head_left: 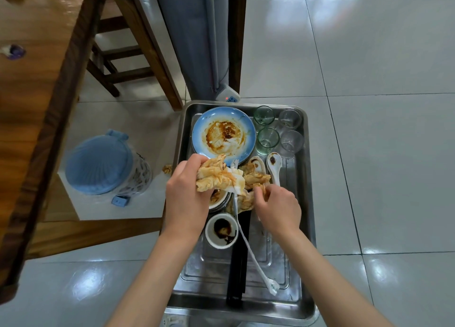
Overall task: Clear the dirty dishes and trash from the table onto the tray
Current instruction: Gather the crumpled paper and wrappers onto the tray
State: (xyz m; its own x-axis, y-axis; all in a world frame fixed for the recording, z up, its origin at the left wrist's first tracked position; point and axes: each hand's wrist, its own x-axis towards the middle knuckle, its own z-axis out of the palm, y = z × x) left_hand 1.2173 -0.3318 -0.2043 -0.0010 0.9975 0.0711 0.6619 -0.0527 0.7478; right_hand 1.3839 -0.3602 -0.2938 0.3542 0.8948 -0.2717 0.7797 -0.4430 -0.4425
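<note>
The left hand (187,198) gripped a wad of stained napkins (216,176) over the steel tray (306,203), its fingers curled round it. The right hand (279,211) pinched more soiled napkin (256,179) just beside it, above the stacked bowls (218,198) near the blue plate (222,133).

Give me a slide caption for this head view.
Both hands, left and right, gather stained napkins over a steel tray holding a plate, glasses and spoon.

Glossy pale floor tiles (369,56), wooden table (32,105), blue-lidded bin (98,164).
</note>
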